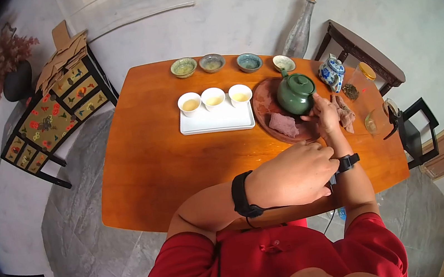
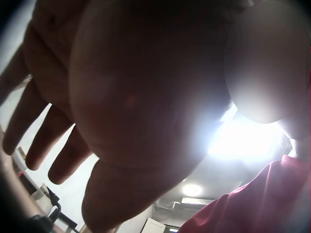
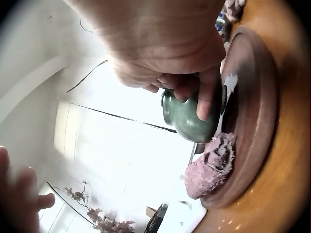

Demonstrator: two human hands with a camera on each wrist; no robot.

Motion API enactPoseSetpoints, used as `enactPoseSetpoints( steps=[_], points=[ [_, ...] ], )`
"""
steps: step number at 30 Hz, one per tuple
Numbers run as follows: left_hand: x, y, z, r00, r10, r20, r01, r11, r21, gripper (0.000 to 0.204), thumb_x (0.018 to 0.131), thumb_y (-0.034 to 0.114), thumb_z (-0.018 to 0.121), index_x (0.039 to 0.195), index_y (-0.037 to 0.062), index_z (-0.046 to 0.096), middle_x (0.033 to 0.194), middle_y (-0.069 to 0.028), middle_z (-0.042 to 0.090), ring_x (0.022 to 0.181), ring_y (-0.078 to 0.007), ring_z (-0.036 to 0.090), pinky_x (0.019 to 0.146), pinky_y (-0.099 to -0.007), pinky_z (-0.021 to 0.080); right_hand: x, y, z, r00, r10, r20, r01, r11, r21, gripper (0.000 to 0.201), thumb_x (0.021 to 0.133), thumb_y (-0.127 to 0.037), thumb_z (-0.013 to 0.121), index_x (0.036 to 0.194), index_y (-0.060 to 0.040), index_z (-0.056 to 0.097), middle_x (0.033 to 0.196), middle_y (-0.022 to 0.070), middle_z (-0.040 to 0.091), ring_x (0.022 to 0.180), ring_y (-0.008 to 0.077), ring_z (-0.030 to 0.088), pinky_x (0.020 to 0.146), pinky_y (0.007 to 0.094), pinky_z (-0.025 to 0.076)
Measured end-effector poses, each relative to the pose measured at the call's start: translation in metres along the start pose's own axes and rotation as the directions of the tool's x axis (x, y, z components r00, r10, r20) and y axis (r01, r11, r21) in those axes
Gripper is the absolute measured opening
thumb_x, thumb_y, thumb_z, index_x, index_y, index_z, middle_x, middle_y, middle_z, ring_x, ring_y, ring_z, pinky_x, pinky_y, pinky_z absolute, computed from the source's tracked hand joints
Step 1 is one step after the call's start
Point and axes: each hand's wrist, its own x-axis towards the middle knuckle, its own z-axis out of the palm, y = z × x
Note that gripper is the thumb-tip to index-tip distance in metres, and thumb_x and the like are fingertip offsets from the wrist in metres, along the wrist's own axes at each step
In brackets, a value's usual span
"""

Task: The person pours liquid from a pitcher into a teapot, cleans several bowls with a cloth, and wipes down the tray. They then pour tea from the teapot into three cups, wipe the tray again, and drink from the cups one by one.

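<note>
My right hand [image 1: 328, 115] is at the handle side of a dark green teapot [image 1: 296, 94], its fingers curled there and hiding the handle. In the right wrist view one finger lies along the teapot [image 3: 187, 119]. The teapot's spout points toward the back of the table, and its lid is on. Under it is a round reddish-brown tray [image 1: 262, 95], with a folded pink cloth [image 1: 283, 124] at the near side. My left hand [image 1: 294, 174] is in front of my body by the right wrist strap, holding nothing; its fingers [image 2: 41, 141] look extended and spread in the left wrist view.
Three white cups of pale tea stand on a white rectangular tray [image 1: 217, 123]. Several small bowls [image 1: 184, 68] line the back edge. To the right are a blue-and-white pot [image 1: 332, 74], a yellow lid [image 1: 367, 70], dark tea leaves [image 1: 350, 92] and a crumpled brown object [image 1: 346, 115].
</note>
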Motion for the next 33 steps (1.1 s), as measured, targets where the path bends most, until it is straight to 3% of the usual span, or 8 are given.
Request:
enactPoseSetpoints(
  steps=[12, 15, 17, 22, 25, 27, 30, 33],
  points=[
    [0.021, 0.004, 0.049, 0.958, -0.045, 0.282, 0.053, 0.998, -0.019, 0.039, 0.078, 0.026, 0.069, 0.103, -0.0017, 0.059, 0.102, -0.0145, 0.059, 0.097, -0.0323, 0.059, 0.082, -0.0432, 0.047, -0.003, 0.014, -0.007, 0.999, 0.005, 0.047, -0.007, 0.998, 0.055, 0.035, 0.094, -0.032, 0.056, 0.070, -0.0085, 0.047, 0.060, 0.0004, 0.043, 0.054, 0.0114, 0.051, 0.054, 0.0310, 0.058],
    [0.031, 0.003, 0.073, 0.919, 0.046, 0.391, 0.031, 0.982, -0.187, 0.035, 0.078, 0.024, 0.068, 0.098, -0.0029, 0.060, 0.098, -0.0160, 0.061, 0.091, -0.0344, 0.060, 0.079, -0.0442, 0.048, -0.004, 0.015, -0.011, 0.998, -0.022, 0.061, 0.020, 0.999, 0.032, 0.033, 0.095, -0.032, 0.055, 0.075, -0.0066, 0.051, 0.061, 0.0012, 0.046, 0.057, 0.0107, 0.052, 0.054, 0.0308, 0.058],
    [0.042, 0.007, 0.077, 0.792, 0.139, 0.595, 0.105, 0.928, -0.357, 0.036, 0.078, 0.025, 0.066, 0.100, -0.0036, 0.061, 0.098, -0.0185, 0.063, 0.090, -0.0361, 0.061, 0.078, -0.0441, 0.048, -0.003, 0.019, -0.015, 0.996, -0.073, 0.041, 0.073, 0.997, -0.001, 0.033, 0.095, -0.032, 0.055, 0.075, -0.0062, 0.052, 0.062, 0.0013, 0.049, 0.059, 0.0099, 0.053, 0.051, 0.0281, 0.055],
    [0.038, 0.002, 0.125, 0.818, 0.210, 0.536, 0.119, 0.850, -0.514, 0.047, 0.081, 0.031, 0.065, 0.114, -0.0027, 0.060, 0.106, -0.0195, 0.064, 0.099, -0.0342, 0.061, 0.085, -0.0396, 0.049, 0.006, 0.038, -0.028, 0.958, -0.283, 0.054, 0.287, 0.927, -0.242, 0.033, 0.096, -0.032, 0.054, 0.074, -0.0073, 0.056, 0.068, 0.0023, 0.057, 0.057, 0.0070, 0.052, 0.044, 0.0201, 0.043],
    [0.039, 0.007, 0.137, 0.740, 0.160, 0.653, 0.339, 0.750, -0.568, 0.042, 0.086, 0.028, 0.065, 0.113, -0.0033, 0.060, 0.109, -0.0167, 0.065, 0.101, -0.0269, 0.062, 0.087, -0.0349, 0.049, 0.011, 0.044, -0.029, 0.913, -0.401, 0.077, 0.407, 0.881, -0.242, 0.035, 0.096, -0.031, 0.054, 0.072, -0.0073, 0.056, 0.065, 0.0025, 0.059, 0.049, 0.0047, 0.047, 0.041, 0.0189, 0.032],
    [0.032, 0.000, 0.163, 0.728, 0.267, 0.631, 0.500, 0.423, -0.756, 0.037, 0.090, 0.020, 0.064, 0.116, -0.0045, 0.058, 0.113, -0.0144, 0.064, 0.103, -0.0191, 0.061, 0.089, -0.0304, 0.048, 0.013, 0.047, -0.030, 0.909, -0.412, 0.072, 0.417, 0.881, -0.224, 0.037, 0.096, -0.032, 0.055, 0.069, -0.0072, 0.056, 0.062, 0.0029, 0.059, 0.046, 0.0041, 0.043, 0.042, 0.0191, 0.030],
    [0.026, -0.009, 0.185, 0.729, 0.321, 0.604, 0.588, 0.159, -0.793, 0.037, 0.090, 0.011, 0.064, 0.121, -0.0057, 0.055, 0.116, -0.0130, 0.062, 0.105, -0.0155, 0.058, 0.090, -0.0279, 0.047, 0.006, 0.038, -0.029, 0.947, -0.316, 0.066, 0.322, 0.915, -0.244, 0.040, 0.096, -0.030, 0.055, 0.065, -0.0044, 0.055, 0.063, 0.0015, 0.057, 0.062, 0.0078, 0.049, 0.061, 0.0231, 0.039],
    [0.026, -0.019, 0.185, 0.710, 0.394, 0.584, 0.636, -0.001, -0.772, 0.041, 0.088, 0.009, 0.066, 0.123, -0.0068, 0.052, 0.119, -0.0138, 0.061, 0.107, -0.0160, 0.058, 0.092, -0.0281, 0.047, 0.007, 0.039, -0.030, 0.945, -0.321, 0.066, 0.327, 0.911, -0.250, 0.040, 0.096, -0.031, 0.056, 0.066, -0.0041, 0.055, 0.063, 0.0013, 0.057, 0.061, 0.0077, 0.049, 0.060, 0.0228, 0.039]
  ],
)
